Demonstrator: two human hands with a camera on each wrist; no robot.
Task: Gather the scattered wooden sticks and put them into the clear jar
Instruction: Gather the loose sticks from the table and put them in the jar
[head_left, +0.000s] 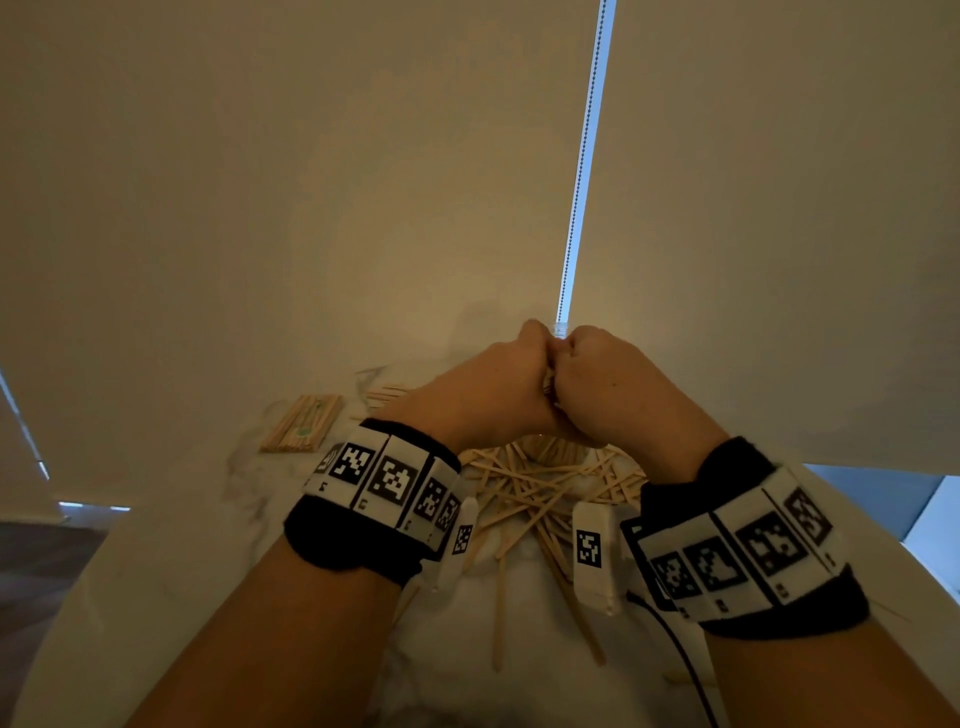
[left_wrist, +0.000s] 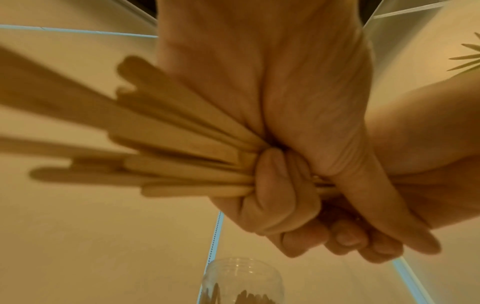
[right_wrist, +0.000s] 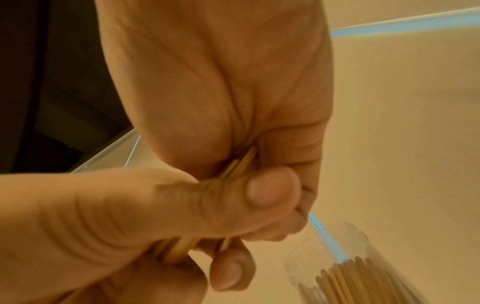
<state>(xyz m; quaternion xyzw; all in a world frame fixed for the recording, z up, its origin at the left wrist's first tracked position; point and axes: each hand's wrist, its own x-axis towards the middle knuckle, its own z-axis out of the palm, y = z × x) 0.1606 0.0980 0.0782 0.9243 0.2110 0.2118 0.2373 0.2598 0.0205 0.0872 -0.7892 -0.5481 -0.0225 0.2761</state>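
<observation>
Two hands meet above the table, each clamped on the same bunch of sticks (left_wrist: 182, 144). The left hand (head_left: 488, 395) has its fingers curled tight round the bunch, and in the left wrist view the sticks fan out past its little-finger side. The right hand (head_left: 608, 389) is closed on the other part of the bunch, thumb pressed across the fingers; only a few stick edges show between its fingers in the right wrist view.

The jar (right_wrist: 358, 265) stands just beyond the hands, mouth open, already holding many sticks upright. A loose pile (head_left: 540, 493) lies on the table (head_left: 156, 571) under the wrists, and a flat pack (head_left: 304, 423) of sticks rests well to the left.

The sticks look thin, flat, light and stiff, with smooth faces that likely slide on one another, so a bunch held at one end will splay, as it does here. Taking hold near the middle, with the ends squared up, would probably keep the bunch narrow enough for the jar's mouth. The jar seems light and could tip if the bunch strikes its rim, and the sticks already inside may block new ones.
</observation>
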